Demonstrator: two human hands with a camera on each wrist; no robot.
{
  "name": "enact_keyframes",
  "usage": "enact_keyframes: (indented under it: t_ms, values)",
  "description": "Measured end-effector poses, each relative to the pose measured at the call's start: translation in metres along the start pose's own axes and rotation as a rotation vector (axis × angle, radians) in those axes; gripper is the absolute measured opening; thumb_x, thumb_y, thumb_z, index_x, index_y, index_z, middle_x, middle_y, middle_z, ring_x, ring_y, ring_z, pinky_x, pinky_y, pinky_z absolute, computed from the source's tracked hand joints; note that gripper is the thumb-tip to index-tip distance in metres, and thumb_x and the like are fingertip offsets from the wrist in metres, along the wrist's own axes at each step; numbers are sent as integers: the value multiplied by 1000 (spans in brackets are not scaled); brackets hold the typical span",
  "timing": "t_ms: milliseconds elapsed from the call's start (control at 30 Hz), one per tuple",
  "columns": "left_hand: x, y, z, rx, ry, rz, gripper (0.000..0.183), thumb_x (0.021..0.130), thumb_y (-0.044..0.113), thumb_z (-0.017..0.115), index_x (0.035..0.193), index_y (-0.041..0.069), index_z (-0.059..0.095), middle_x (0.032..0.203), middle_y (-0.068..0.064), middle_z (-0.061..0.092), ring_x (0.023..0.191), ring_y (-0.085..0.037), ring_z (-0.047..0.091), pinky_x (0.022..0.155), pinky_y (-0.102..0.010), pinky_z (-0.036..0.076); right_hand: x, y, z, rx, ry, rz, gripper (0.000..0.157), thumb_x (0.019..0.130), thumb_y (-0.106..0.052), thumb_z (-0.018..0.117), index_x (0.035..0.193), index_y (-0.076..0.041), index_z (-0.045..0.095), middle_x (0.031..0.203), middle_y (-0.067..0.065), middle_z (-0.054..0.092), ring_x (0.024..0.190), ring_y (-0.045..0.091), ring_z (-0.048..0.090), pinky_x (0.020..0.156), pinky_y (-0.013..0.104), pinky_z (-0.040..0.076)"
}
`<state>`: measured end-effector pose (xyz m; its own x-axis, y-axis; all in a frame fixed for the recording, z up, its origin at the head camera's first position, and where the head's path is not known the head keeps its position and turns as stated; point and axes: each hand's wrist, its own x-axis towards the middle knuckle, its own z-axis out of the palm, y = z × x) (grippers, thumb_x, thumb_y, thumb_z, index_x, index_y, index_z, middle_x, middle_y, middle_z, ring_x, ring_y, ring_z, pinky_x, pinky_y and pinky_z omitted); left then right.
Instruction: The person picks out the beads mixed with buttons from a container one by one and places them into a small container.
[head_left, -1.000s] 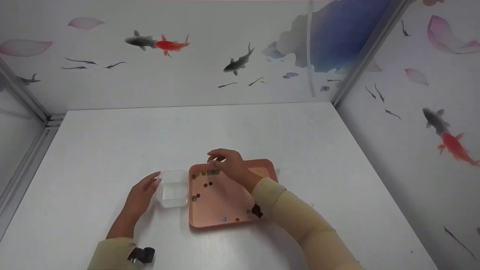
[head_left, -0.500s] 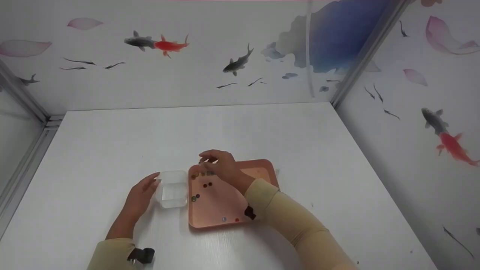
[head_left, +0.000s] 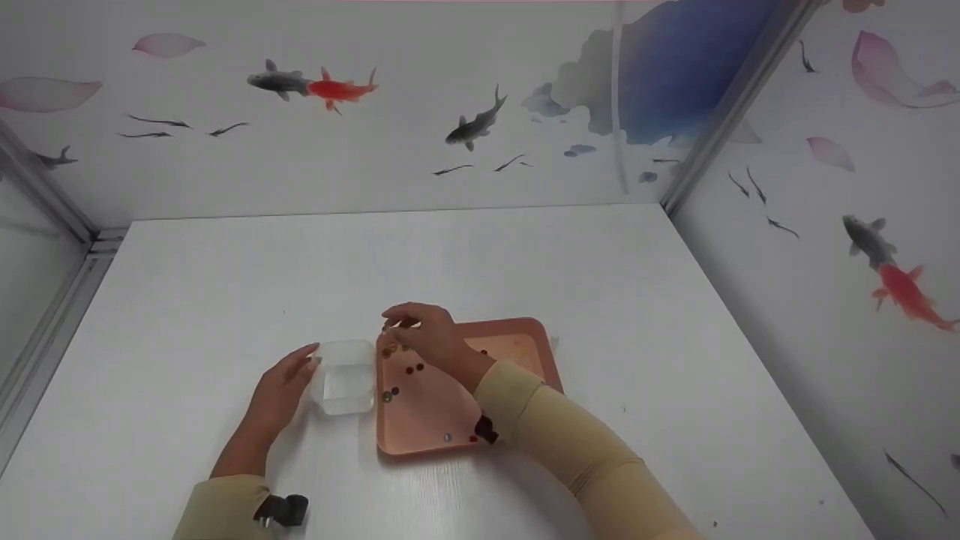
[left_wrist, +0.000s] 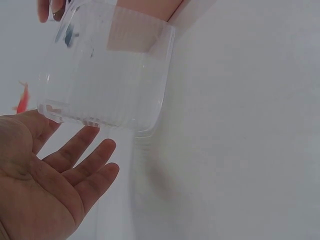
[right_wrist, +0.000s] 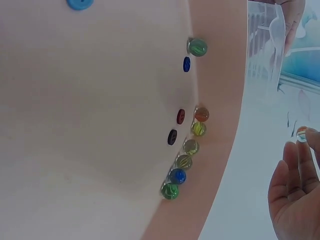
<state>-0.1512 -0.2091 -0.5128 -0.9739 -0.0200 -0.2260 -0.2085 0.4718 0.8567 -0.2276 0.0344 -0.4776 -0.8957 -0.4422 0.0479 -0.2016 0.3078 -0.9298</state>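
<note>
My right hand (head_left: 424, 330) hovers above the far left corner of an orange tray (head_left: 431, 409). In the right wrist view, its thumb and fingertips pinch a glass marble (right_wrist: 301, 133) with orange, white and blue bands. To the left of the tray stands a clear plastic container (head_left: 349, 352). My left hand (head_left: 281, 386) touches that container's left side, its fingers relaxed and spread in the left wrist view. Along the tray wall lie several marbles, among them a green one (right_wrist: 198, 47), an orange one (right_wrist: 202, 114) and a blue one (right_wrist: 178, 176).
Buttons lie on the tray floor: a dark blue button (right_wrist: 186, 64), a red button (right_wrist: 180, 116), a black button (right_wrist: 172, 137) and a light blue button (right_wrist: 80, 4). The white table (head_left: 247, 292) meets a wall (head_left: 375, 165) painted with fish behind.
Holding the marble, my right hand has travelled left along the tray's far edge, closer to the container. The left hand and the container have stayed in place.
</note>
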Motion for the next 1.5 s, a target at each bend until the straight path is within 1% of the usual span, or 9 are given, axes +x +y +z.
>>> enact_keyframes:
  t_ms: [100,233,333,467,633,733,1033,1267,1500]
  values:
    - [0,0,0,6,6,4,51,105,36,38,149,9,36,146,-24,41,138,-42,33,113,-57,26,0,-1,3,-10,-5,2,24,93,-9,64,116,-9,69,101,3,67,89,13,64,74,30,57]
    - [-1,1,0,14,7,0,52,105,37,38,149,9,35,147,-24,40,139,-42,32,112,-57,27,0,-2,9,-23,-22,-20,24,94,-7,62,117,-9,68,101,3,68,85,20,68,74,37,58]
    - [-1,2,1,24,3,-14,54,105,39,37,150,10,34,148,-24,39,139,-42,31,112,-57,26,0,-4,12,-24,-46,-15,25,95,-9,61,119,-10,67,100,1,68,85,30,69,66,51,57]
    - [-1,2,1,34,5,-16,53,105,39,37,150,11,34,148,-24,39,139,-42,31,112,-57,26,-1,-6,15,-23,-65,13,24,94,-13,63,118,-13,68,99,-3,68,87,34,67,50,46,53]
    - [2,0,2,34,9,-8,53,105,39,38,149,11,35,147,-23,40,139,-42,32,112,-56,28,-1,-8,19,-50,-78,-5,24,93,-12,65,117,-13,69,101,-2,68,87,16,66,62,25,55]
    - [3,-1,2,35,11,-9,54,105,40,38,149,11,35,147,-23,40,139,-41,33,112,-56,28,-1,-10,21,-69,-97,-1,24,93,-13,66,117,-13,69,101,-3,68,87,6,62,71,20,54]
    - [2,1,2,27,4,-24,54,104,41,38,150,11,35,148,-23,40,139,-41,32,112,-57,26,-1,-15,28,-193,-140,43,21,93,-20,66,114,-22,70,98,-13,66,88,2,61,70,18,53]
    - [0,2,0,26,2,-6,52,105,37,38,149,9,35,146,-25,41,138,-43,33,113,-57,26,-1,-15,33,-243,-180,-37,20,94,-19,65,113,-18,71,103,-9,69,91,2,61,72,17,52]
    - [0,3,0,23,1,-15,52,105,36,38,149,10,35,146,-24,41,138,-42,34,113,-56,26,-2,-15,38,-368,-196,-78,22,94,-19,64,115,-17,71,105,-10,69,94,0,61,75,15,50]
